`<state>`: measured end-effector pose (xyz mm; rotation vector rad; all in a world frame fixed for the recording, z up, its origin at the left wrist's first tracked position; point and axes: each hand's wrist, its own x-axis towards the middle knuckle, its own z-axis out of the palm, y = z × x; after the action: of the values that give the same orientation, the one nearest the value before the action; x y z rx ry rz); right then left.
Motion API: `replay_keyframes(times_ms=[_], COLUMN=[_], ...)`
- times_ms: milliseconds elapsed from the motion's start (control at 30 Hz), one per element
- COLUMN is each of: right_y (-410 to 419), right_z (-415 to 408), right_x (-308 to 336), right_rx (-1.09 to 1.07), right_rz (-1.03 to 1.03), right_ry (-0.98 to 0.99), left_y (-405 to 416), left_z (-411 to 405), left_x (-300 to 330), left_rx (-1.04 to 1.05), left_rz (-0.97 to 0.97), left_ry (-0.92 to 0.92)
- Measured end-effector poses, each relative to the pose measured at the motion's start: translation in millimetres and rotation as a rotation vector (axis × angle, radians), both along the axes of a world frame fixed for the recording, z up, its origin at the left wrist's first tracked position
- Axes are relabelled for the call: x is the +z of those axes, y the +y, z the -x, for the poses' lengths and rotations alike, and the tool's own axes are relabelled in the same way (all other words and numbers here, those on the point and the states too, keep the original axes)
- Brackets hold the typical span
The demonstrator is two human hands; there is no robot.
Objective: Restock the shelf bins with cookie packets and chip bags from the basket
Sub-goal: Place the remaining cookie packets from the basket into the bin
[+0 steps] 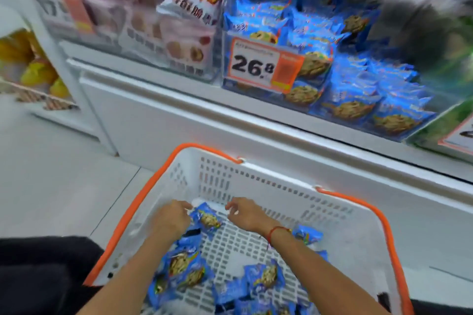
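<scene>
Both forearms reaching down into white basket (340,233) with orange handles. Blue cookie packets (186,267) lying scattered on basket floor near me. Left grip (171,217) curling onto one blue packet (207,220) at far end, fingers touching its edge; whether grasping it, cannot tell. Right grip (245,213) hovering just beside same packet, fingers bent, holding nothing. Shelf bin (343,69) above sitting stacked with matching blue packets behind price tag (263,65). Pink bags (163,25) filling bin to its left.
</scene>
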<state>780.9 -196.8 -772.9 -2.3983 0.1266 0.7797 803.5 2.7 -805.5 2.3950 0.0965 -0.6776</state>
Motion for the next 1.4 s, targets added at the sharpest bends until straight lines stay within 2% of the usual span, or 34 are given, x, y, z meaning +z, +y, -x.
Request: replay_keyframes(times_ms=[267,367,600,733,800,867,967,1067,1233,1400], right_y=[32.4,32.2,40.8,36.3,26.1,12.4,-11.2,-36.9,-82.5,-105.7], right_z=[-15.8,-22.6,-8.8,0.3,1.1,-0.8,-3.5,-2.4,-3.4,-10.3], right_x=[-74.0,-87.0,-107.7,-105.4,-99.5,-88.5,-59.7,-17.5,65.1,165.7], right_rx=[0.138,0.117,-0.111,-0.320,-0.352,-0.320,-0.250,-0.171,-0.073,0.025], right_rz=[0.150,0.169,0.174,-0.008,-0.073,-0.116,-0.192,-0.192,-0.152,-0.107], right_ry=[0.100,0.131,0.065,0.065,0.085,0.139,0.212,0.144,-0.044,-0.191], left_y=[-20.4,-30.0,-38.1,-44.5,-48.3,-51.8,-58.3,-68.0,-95.1,-109.9], left_z=[-23.2,-27.8,-22.6,-17.9,-15.5,-12.0,-11.4,-16.1,-24.8,-35.7], left_x=[-44.4,-58.0,-72.6,-61.3,-50.8,-39.7,-20.1,8.6,95.4,174.8], left_rx=[-0.208,-0.271,-0.378,-0.376,-0.366,-0.321,-0.180,-0.070,-0.178,-0.325], left_rz=[-0.074,-0.171,-0.413,-0.391,-0.389,-0.318,-0.066,0.198,0.315,0.370], left_ry=[0.100,0.123,0.042,-0.028,-0.031,0.001,0.079,0.177,0.273,0.118])
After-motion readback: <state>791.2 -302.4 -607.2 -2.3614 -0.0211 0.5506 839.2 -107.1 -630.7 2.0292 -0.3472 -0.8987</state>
